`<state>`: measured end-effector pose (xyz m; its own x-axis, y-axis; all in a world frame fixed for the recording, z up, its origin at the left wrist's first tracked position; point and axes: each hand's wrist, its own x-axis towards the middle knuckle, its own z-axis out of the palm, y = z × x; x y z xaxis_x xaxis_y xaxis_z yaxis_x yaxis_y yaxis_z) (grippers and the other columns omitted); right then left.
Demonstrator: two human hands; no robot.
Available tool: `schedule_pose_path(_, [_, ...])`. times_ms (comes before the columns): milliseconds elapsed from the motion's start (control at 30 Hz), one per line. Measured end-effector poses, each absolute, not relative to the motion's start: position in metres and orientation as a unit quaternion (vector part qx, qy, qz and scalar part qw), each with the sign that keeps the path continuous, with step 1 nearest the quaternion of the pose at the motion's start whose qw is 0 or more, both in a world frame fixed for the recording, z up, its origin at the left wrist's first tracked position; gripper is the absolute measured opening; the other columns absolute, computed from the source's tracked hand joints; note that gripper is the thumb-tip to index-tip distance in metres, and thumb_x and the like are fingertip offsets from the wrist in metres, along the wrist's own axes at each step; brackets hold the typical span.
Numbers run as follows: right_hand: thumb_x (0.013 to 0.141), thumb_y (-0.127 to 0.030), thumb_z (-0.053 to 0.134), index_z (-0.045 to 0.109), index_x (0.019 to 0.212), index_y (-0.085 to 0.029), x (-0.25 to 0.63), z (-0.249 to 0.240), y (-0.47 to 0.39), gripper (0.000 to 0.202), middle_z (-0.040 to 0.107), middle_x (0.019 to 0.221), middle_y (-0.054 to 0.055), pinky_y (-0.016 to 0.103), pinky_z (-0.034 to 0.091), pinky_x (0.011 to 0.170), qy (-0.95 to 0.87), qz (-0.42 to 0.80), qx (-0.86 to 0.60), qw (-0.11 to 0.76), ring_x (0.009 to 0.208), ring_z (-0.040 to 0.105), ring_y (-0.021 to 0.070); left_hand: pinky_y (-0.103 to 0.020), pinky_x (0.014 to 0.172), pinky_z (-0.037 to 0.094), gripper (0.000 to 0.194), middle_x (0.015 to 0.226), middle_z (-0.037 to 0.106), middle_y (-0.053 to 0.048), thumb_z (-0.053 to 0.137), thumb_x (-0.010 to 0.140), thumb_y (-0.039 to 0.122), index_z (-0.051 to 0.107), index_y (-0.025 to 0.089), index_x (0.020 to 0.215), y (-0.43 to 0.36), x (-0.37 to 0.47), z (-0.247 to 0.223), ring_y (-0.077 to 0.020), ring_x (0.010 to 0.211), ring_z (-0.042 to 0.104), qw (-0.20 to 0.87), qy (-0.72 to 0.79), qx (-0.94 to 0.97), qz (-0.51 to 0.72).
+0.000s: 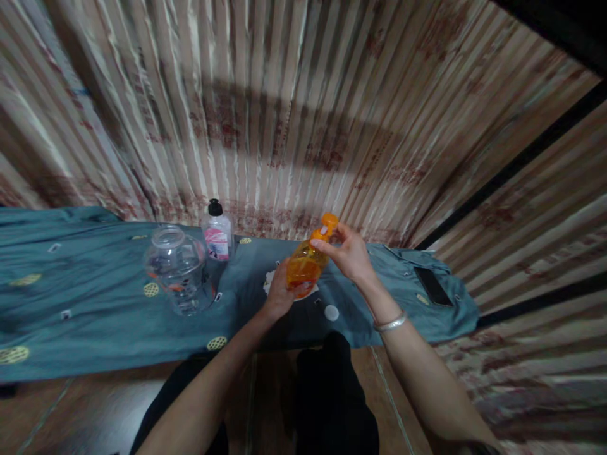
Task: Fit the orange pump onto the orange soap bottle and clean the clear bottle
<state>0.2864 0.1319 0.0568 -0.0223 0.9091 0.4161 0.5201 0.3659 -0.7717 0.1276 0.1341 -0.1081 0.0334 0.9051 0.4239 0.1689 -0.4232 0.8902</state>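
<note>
A clear bottle of orange liquid (304, 270) with an orange cap (329, 220) is tilted, its top leaning to the right. Around its lower body my left hand (281, 292) is closed. The fingers of my right hand (349, 251) pinch at the orange cap and neck; a bracelet circles that wrist. Beneath the bottle, a white patch with an uneven edge (269, 282) shows on the cloth, partly hidden by the bottle and my left hand. Close by on the cloth lies a small white disc (331, 313).
To the left stand a clear plastic jug (179, 272) and a clear bottle with a black cap and pink label (217, 237). A dark phone (432, 286) lies at the right. Green patterned cloth (109, 303) covers the narrow surface, with a striped curtain (284, 114) behind it.
</note>
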Motion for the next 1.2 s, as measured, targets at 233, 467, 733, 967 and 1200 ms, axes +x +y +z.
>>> schedule_pose_path(233, [0.073, -0.065, 0.079, 0.067, 0.116, -0.024, 0.291, 0.055, 0.134, 0.060, 0.074, 0.120, 0.007, 0.044, 0.051, 0.109, -0.713, 0.331, -0.429, 0.446, 0.120, 0.066, 0.0275, -0.052, 0.111, 0.047, 0.069, 0.126, 0.067, -0.009, 0.088, 0.071, 0.035, 0.059, 0.023, 0.132, 0.134, 0.127, -0.107, -0.0298, 0.121, 0.063, 0.359, 0.424, 0.624, 0.550])
schedule_pose_path(467, [0.071, -0.062, 0.083, 0.069, 0.102, -0.022, 0.289, 0.051, 0.137, 0.053, 0.076, 0.102, 0.007, 0.051, 0.052, 0.103, -0.693, 0.195, -0.544, 0.432, 0.106, 0.070, 0.0310, -0.053, 0.110, 0.047, 0.066, 0.124, 0.067, -0.009, 0.087, 0.071, 0.037, 0.060, 0.023, 0.130, 0.133, 0.126, -0.105, -0.0302, 0.120, 0.063, 0.378, 0.416, 0.613, 0.555])
schedule_pose_path(733, [0.082, -0.064, 0.071, 0.068, 0.109, -0.025, 0.295, 0.055, 0.135, 0.047, 0.074, 0.115, 0.005, 0.042, 0.052, 0.105, -0.740, 0.334, -0.413, 0.413, 0.114, 0.067, 0.0260, -0.055, 0.113, 0.043, 0.069, 0.127, 0.066, -0.010, 0.088, 0.069, 0.039, 0.060, 0.022, 0.130, 0.134, 0.127, -0.108, -0.0313, 0.123, 0.062, 0.379, 0.413, 0.607, 0.563])
schedule_pose_path(967, [0.070, -0.065, 0.081, 0.068, 0.100, -0.022, 0.285, 0.046, 0.136, 0.054, 0.075, 0.097, 0.007, 0.047, 0.054, 0.095, -0.681, 0.167, -0.560, 0.440, 0.098, 0.069, 0.0301, -0.055, 0.110, 0.046, 0.066, 0.126, 0.067, -0.010, 0.086, 0.072, 0.041, 0.060, 0.024, 0.130, 0.134, 0.125, -0.108, -0.0313, 0.121, 0.062, 0.381, 0.408, 0.610, 0.562])
schedule_pose_path(1200, [0.075, -0.068, 0.077, 0.069, 0.114, -0.027, 0.293, 0.057, 0.133, 0.058, 0.076, 0.119, 0.004, 0.042, 0.051, 0.108, -0.699, 0.402, -0.387, 0.447, 0.118, 0.068, 0.0253, -0.052, 0.111, 0.045, 0.067, 0.126, 0.067, -0.009, 0.086, 0.071, 0.042, 0.060, 0.023, 0.130, 0.133, 0.127, -0.105, -0.0304, 0.121, 0.062, 0.379, 0.404, 0.615, 0.561])
